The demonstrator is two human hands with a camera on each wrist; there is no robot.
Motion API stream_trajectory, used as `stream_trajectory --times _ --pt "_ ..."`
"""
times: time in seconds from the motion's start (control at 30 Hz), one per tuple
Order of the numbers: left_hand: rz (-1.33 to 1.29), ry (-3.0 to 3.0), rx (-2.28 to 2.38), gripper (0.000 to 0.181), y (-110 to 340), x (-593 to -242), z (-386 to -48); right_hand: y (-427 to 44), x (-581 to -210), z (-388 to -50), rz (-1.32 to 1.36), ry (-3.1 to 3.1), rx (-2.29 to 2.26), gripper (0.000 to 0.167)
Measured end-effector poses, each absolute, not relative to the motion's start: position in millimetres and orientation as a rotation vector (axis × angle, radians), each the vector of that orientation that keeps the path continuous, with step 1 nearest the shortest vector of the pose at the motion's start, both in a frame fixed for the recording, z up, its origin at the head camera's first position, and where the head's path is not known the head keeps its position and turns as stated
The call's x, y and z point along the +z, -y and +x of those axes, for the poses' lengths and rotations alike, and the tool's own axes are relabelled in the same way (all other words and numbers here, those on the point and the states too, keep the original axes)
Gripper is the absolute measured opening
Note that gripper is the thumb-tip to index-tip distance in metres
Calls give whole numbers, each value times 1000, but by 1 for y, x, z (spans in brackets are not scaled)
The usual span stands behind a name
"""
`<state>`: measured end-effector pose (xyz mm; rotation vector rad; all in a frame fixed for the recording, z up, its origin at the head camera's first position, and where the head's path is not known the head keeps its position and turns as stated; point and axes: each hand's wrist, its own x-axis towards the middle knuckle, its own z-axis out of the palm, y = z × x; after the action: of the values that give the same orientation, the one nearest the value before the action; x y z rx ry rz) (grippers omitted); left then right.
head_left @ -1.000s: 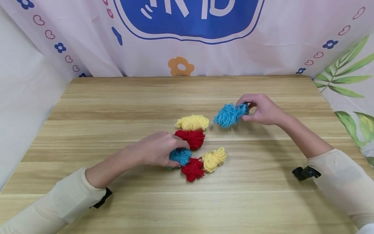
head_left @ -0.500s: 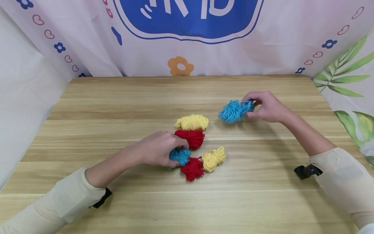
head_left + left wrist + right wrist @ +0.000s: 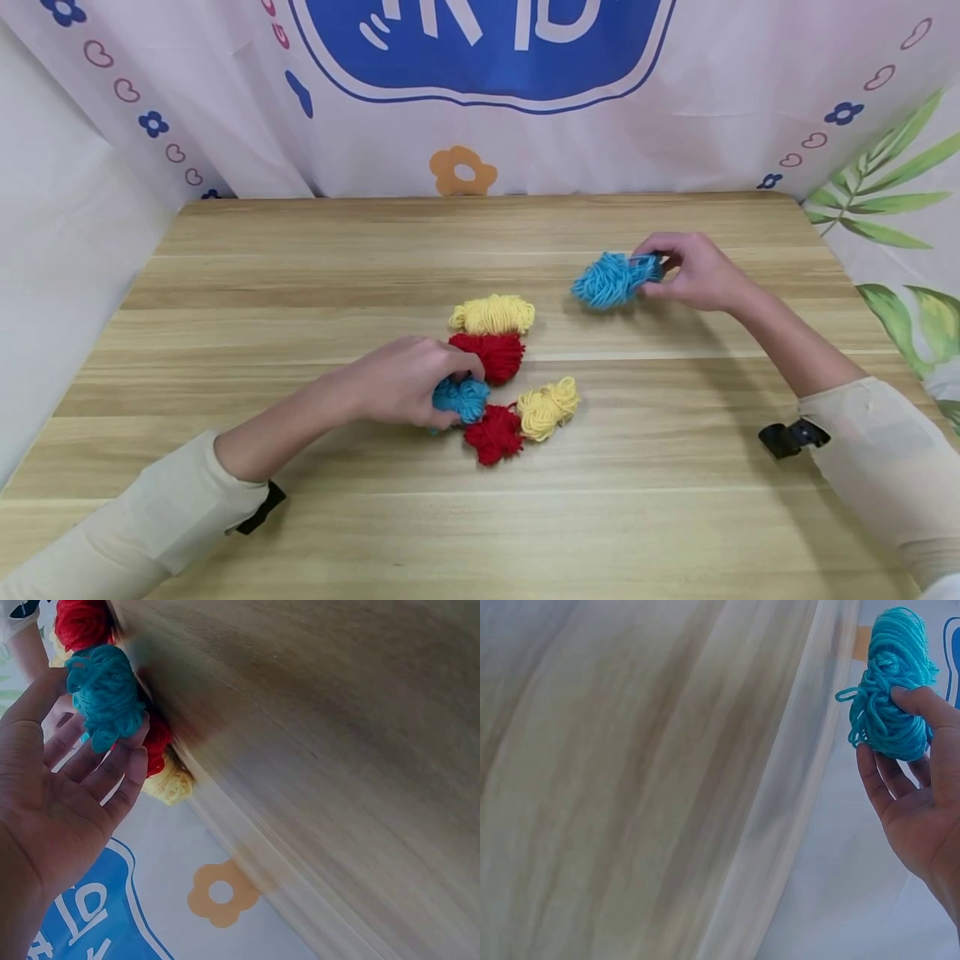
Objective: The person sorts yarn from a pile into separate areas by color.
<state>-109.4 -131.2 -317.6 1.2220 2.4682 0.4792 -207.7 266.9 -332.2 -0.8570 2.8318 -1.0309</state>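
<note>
One small blue bundle (image 3: 462, 400) is gripped by the left hand (image 3: 408, 383), thumb and fingers curled round it, probably to steady it within the group on the bench (image 3: 315, 533). From it, the near red bundle (image 3: 493, 435) lies between 4 and 5 o'clock, the near yellow bundle (image 3: 549, 408) at 3, the far red bundle (image 3: 493, 358) and far yellow bundle (image 3: 492, 315) towards 1. At 2 o'clock, the right hand (image 3: 697, 271) pinches the large blue bundle (image 3: 606, 282) by one end, perhaps to leave its body free. Since a second ago, that pair has shifted towards 2 o'clock; the left hand has stayed.
</note>
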Motion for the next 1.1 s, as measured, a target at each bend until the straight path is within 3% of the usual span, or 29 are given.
stream_trajectory --times 0.6,1.1 --pt "1283 -2498 583 39 135 -315 -113 -281 -340 -215 -785 -2903 -1000 26" --pt "1267 -2518 687 43 132 -312 -116 -287 -339 -218 -682 -2920 -983 27"
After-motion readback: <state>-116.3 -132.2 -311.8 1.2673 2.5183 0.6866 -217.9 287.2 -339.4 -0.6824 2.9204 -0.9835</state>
